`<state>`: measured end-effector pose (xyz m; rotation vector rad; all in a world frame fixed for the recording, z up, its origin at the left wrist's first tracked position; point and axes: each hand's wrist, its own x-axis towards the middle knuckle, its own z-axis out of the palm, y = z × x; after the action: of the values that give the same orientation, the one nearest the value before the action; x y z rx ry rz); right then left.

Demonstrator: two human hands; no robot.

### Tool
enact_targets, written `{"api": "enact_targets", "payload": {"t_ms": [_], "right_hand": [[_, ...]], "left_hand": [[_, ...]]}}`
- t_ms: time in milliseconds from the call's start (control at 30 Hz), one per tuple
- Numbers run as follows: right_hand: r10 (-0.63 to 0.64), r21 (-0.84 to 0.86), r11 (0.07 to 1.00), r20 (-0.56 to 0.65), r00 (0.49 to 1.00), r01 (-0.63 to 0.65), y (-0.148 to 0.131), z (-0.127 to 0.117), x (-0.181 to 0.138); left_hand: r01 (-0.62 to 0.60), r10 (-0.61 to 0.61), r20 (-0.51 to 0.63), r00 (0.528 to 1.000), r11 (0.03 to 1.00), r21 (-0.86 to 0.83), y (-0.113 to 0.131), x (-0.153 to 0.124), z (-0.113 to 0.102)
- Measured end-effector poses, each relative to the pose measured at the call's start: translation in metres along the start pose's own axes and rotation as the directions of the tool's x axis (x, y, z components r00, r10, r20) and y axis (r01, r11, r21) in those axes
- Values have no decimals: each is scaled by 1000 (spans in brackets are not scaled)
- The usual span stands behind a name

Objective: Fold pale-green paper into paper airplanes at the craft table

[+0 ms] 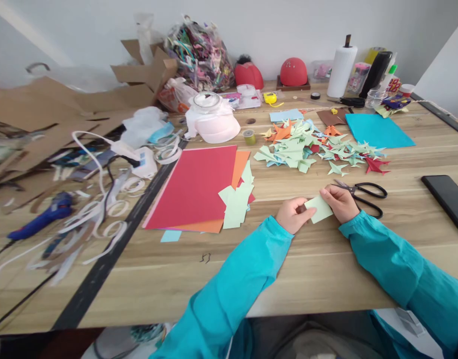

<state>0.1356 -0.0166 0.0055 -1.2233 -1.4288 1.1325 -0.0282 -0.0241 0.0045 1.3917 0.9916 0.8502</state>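
Both my hands pinch one small pale green piece of paper (319, 208) just above the wooden table (326, 269). My left hand (294, 215) grips its left edge with closed fingers. At the paper's right edge, my right hand (340, 203) is closed on it too. Teal sleeves cover both arms. Black-handled scissors (363, 195) lie just right of my right hand. A stack of cut pale green pieces (236, 202) rests to the left on red and orange sheets (199, 187). Beyond my hands lies a heap of folded paper figures (311, 147), mostly green.
A black phone (447, 199) lies at the right edge. A teal sheet (378, 130) sits far right. A paper towel roll (341, 70), bottles and red domes (293, 71) line the back. Cardboard (45, 104), tape rolls (116, 204), cables and a blue glue gun (42, 219) clutter the left.
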Motion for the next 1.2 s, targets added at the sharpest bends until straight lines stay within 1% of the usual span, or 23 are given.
{"api": "enact_targets", "payload": {"t_ms": [33, 100, 200, 267, 367, 433, 500, 600, 700, 800, 933, 1033, 1200], "right_hand": [[4, -2, 1000, 3, 1000, -4, -2, 0, -1], [11, 2, 1000, 24, 1000, -11, -6, 1, -2], [8, 20, 1000, 110, 994, -11, -8, 2, -3], [20, 31, 999, 149, 989, -25, -8, 3, -3], [38, 9, 999, 146, 988, -40, -6, 3, -4], [28, -33, 999, 164, 986, -23, -5, 2, -5], [5, -76, 997, 214, 977, 12, -5, 2, -6], [-27, -121, 991, 291, 956, 64, -4, 3, -8], [-24, -127, 989, 334, 942, 70, -4, 3, -9], [-26, -145, 986, 366, 930, 84, -6, 2, -11], [-49, -186, 974, 393, 918, 131, -7, 2, -11], [-58, -173, 975, 404, 913, 138, -7, 3, -11], [-54, -144, 983, 369, 928, 115, -10, 2, -12]], "left_hand": [[7, -7, 7, 1000, 1000, 13, 0, 0, 0], [15, -15, -13, 1000, 1000, -1, 0, 0, -1], [6, -10, -82, 997, 998, -58, 1, 1, -2], [7, -15, -102, 995, 997, -78, 0, 3, -3], [20, -29, -91, 995, 995, -98, -3, 4, -1], [6, -19, -101, 995, 992, -123, -4, 5, 0], [-50, 33, -133, 991, 991, -124, -4, 5, 0], [-179, 165, -187, 968, 982, -61, -3, 6, -2], [-241, 236, -151, 960, 970, -14, -2, 6, -5], [-251, 250, -93, 964, 968, -3, 0, 6, -6], [-254, 256, -91, 962, 967, 31, 2, 3, -4], [-247, 254, -93, 963, 966, 81, 3, 2, -1], [-190, 200, -165, 966, 979, 75, 2, 4, -2]]}}
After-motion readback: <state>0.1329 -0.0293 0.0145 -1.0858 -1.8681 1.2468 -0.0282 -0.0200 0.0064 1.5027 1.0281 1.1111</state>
